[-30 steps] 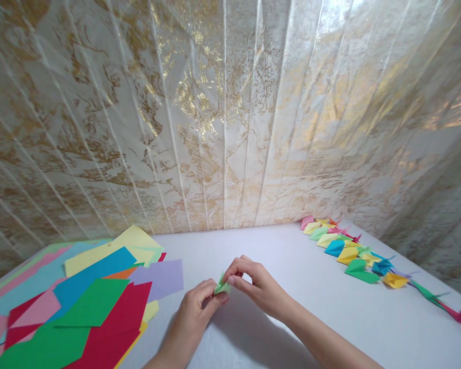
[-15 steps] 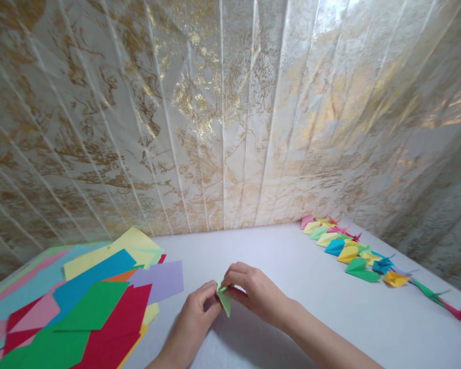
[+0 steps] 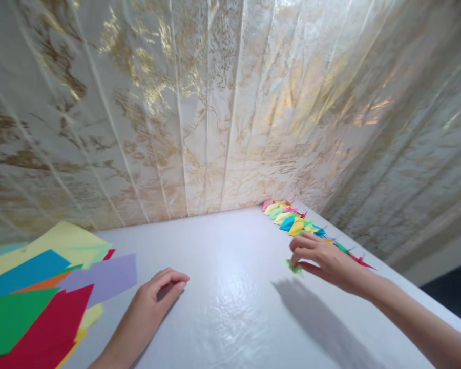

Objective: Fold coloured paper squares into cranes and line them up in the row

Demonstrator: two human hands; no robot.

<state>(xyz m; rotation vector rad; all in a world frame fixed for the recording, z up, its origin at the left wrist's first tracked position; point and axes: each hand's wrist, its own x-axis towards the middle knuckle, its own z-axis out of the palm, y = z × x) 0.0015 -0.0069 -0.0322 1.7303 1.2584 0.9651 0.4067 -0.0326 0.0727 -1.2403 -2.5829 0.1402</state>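
A small light green origami crane hangs from the fingertips of my right hand, partly hidden by the fingers. It is slightly blurred and seems to be held just above the white table. My left hand rests on the tabletop at left of centre, thumb and index tips together with nothing between them. Close beyond my right hand lie folded cranes in several colours, lined up along the right edge. Part of that row is covered by the hand.
Loose coloured paper sheets lie overlapped on the left, among them a purple sheet, a red sheet and a yellow sheet. A gold-patterned curtain hangs behind the white table.
My right hand has carried the light green crane away from my left hand, rightward toward the row. The left hand has let go of it. The view has turned right.
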